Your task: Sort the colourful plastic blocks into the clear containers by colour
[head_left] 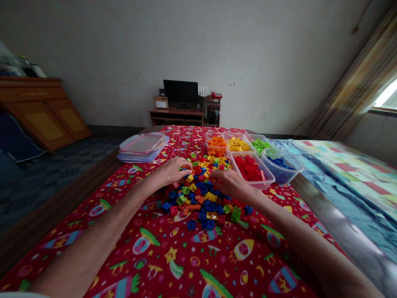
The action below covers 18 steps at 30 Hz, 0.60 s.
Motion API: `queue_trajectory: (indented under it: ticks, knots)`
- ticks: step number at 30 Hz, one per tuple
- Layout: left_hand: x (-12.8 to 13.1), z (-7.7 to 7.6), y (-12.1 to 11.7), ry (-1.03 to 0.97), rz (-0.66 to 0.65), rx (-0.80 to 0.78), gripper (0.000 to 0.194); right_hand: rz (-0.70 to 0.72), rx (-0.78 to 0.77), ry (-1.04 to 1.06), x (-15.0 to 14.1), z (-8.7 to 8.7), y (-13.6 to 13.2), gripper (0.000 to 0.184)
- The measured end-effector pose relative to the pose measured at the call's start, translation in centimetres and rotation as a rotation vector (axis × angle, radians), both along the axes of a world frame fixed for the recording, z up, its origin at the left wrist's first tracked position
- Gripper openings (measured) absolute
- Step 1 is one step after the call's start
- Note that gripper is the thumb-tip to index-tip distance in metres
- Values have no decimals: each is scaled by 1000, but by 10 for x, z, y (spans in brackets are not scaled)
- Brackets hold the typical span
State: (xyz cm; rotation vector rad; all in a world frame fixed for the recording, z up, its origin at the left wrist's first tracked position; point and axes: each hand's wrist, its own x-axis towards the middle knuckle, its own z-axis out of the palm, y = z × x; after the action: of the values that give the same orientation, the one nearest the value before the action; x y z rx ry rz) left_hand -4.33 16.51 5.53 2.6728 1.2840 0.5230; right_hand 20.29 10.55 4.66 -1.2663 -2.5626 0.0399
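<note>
The pile of toy blocks (203, 196) lies between and under the fingertips of the two hands and spreads toward the wearer, on a red cloth (186, 256) printed with rockets, stars and moons. The pieces are small, glossy plastic in blue, yellow, red, orange and lime green: studded bricks, some longer bars, and round blue pieces with ringed centres at the near edge. They lie loose and jumbled, tipped every way. The left hand (176, 170) bends its fingers and thumb down over the pile's far left side; the right hand (228, 180) reaches into its right side, palm down, fingers curled. Both touch the pile — whether either pinches a block I cannot tell. Just beyond and beside the right hand stands a clear tub of red blocks (263, 185), with a tub of blue blocks (281, 178) to its right; orange, yellow and green blocks fill three more tubs farther off. Beyond the left hand, to its left, plastic lids (142, 145) lie stacked.
</note>
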Motion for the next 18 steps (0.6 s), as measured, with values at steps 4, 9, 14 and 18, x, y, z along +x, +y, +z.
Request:
queue_trajectory:
  ticks: [4, 9, 14, 18]
  knots:
    - [-5, -2, 0, 135, -59, -156, 34, 310, 25, 69, -7, -6, 0, 35]
    - [4, -5, -4, 117, -84, -124, 29, 357, -2, -3, -10, -15, 4, 41]
    - [7, -2, -8, 51, -17, -71, 22, 175, 7, 27, 0, -16, 5, 30]
    - [7, -1, -9, 27, -13, -4, 29, 142, 15, 65, 5, -16, 6, 26]
